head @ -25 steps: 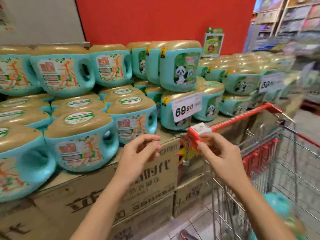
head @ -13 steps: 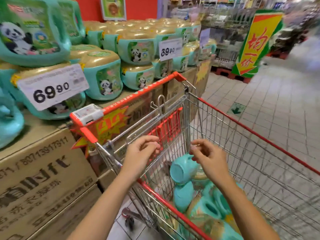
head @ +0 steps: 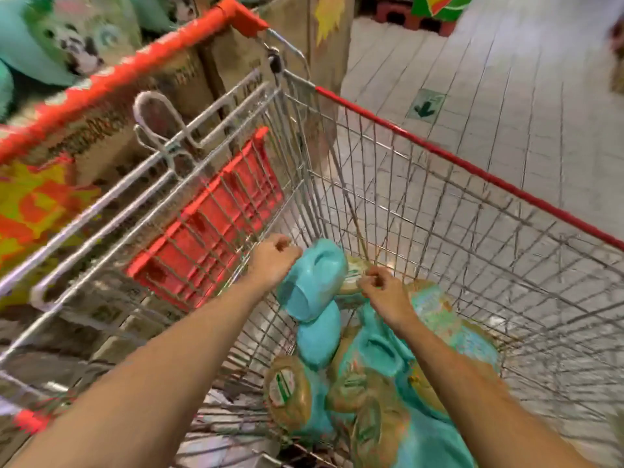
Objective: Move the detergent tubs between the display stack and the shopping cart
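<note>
beside a cardboard-box display holding a panda-label tub, a wire shopping cart with red rim and folded red child seat is carrying a heap of teal detergent tubs with tan lids. both arms are reaching into the basket. the left hand, fingers curled loosely, is touching the topmost tub, lying on its side. the right hand, fingers bunched, is hovering by that tub's lid; whether it is gripping is unclear.

two bare forearms, no sleeves, left hand, right hand, no rings or watch visible

Hmm, "No remarks on what is absent."
</note>
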The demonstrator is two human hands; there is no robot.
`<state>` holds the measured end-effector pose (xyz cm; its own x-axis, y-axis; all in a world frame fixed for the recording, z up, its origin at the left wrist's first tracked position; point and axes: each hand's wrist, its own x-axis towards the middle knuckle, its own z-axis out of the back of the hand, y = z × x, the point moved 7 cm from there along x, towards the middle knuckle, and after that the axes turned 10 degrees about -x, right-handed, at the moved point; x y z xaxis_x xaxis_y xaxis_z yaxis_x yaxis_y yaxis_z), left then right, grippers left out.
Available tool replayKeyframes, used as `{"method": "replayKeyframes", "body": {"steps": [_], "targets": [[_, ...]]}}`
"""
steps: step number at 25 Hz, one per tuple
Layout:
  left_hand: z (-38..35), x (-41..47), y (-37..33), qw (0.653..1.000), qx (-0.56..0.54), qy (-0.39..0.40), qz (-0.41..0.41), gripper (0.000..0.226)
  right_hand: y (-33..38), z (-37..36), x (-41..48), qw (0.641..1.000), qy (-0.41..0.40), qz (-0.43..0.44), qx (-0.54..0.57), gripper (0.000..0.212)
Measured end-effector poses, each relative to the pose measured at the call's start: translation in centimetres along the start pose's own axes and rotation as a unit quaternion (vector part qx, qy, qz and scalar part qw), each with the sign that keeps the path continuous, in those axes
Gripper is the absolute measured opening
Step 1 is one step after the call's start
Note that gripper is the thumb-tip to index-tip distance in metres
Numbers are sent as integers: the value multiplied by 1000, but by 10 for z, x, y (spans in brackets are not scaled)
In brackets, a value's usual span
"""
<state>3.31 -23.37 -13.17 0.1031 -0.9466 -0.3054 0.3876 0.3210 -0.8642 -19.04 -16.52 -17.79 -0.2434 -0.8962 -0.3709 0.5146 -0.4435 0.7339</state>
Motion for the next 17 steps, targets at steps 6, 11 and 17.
{"method": "replayKeyframes", "body": {"steps": [6, 11, 17], "targets": [[-67, 78, 68, 976, 181, 111, 43, 57, -85, -87, 60, 958, 67, -192, 204, 9], [-85, 98, 93, 952, 264, 146, 60, 81, -105, -149, 77, 922, 140, -202, 300, 51], [-77, 79, 80, 967, 204, 149, 33, 15, -89, -148, 61, 904, 133, -192, 359, 54]]}}
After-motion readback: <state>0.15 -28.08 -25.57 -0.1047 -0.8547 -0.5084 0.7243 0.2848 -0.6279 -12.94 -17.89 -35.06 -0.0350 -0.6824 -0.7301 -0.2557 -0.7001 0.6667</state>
